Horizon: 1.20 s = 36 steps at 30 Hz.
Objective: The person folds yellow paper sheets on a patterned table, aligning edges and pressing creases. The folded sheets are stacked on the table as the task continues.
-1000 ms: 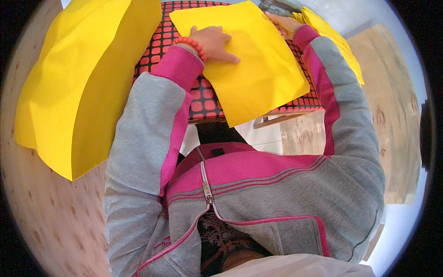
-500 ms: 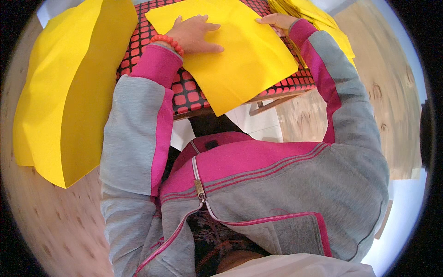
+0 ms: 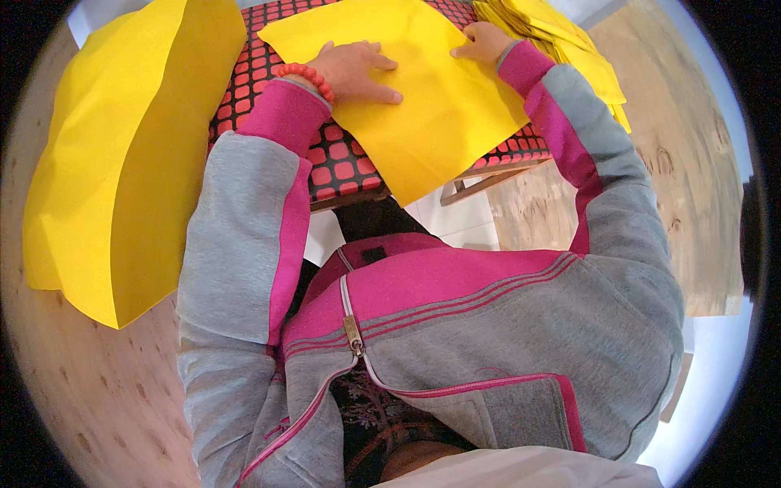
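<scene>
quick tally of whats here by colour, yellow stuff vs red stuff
yellow: 3, the yellow paper sheet under both hands, the large folded yellow sheet on the left, the stack of yellow sheets on the right
red: 2, the red-and-black table cover, the red bead bracelet
total: 5

You see two hands: left hand (image 3: 351,71), right hand (image 3: 482,42). One yellow sheet (image 3: 423,106) under both hands. One large folded yellow sheet (image 3: 122,154) at your left. One stack of yellow sheets (image 3: 569,41) at your upper right; count within stack cannot be told. One red-and-black patterned table (image 3: 342,167). One orange bead bracelet (image 3: 307,77).
</scene>
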Motion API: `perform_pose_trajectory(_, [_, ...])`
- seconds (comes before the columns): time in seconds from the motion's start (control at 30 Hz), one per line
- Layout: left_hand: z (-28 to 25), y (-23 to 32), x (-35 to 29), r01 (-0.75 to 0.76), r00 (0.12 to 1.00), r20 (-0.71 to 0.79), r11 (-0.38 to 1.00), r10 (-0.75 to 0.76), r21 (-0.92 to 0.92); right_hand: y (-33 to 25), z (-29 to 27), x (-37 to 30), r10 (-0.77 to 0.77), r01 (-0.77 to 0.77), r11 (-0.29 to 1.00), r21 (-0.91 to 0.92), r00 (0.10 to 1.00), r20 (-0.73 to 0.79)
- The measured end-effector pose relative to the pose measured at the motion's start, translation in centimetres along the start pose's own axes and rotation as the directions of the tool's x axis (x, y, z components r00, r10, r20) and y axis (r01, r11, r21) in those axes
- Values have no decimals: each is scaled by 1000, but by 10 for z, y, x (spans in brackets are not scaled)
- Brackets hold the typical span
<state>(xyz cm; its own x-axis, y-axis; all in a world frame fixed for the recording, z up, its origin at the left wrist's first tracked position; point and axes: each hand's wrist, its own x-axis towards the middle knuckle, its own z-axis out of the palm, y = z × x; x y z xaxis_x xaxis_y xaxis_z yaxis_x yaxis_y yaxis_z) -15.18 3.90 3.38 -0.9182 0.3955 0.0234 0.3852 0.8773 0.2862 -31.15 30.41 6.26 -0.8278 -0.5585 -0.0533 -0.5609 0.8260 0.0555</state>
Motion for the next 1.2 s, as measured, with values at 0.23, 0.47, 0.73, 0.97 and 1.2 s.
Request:
perform_pose_trajectory(0.23, [-2,-4,-2,-77,997,-33,995,76,-61,23,6,56,-113,-410,203,889,892,437])
perform_pose_trajectory(0.47, [-3,-4,-1,-45,998,-38,999,46,17,21,23,98,-111,34,786,617,990,87])
perform_pose_trajectory(0.73, [-3,-10,0,-25,997,-65,996,31,87,9,17,78,-138,155,981,115,980,-144])
perform_pose_trajectory(0.97, [-10,-7,1,13,1000,-25,992,-10,125,56,8,99,-69,-58,914,402,953,295])
perform_pose_trajectory(1.2, [-16,-2,5,53,998,13,986,-56,157,71,31,105,7,-177,804,567,958,288])
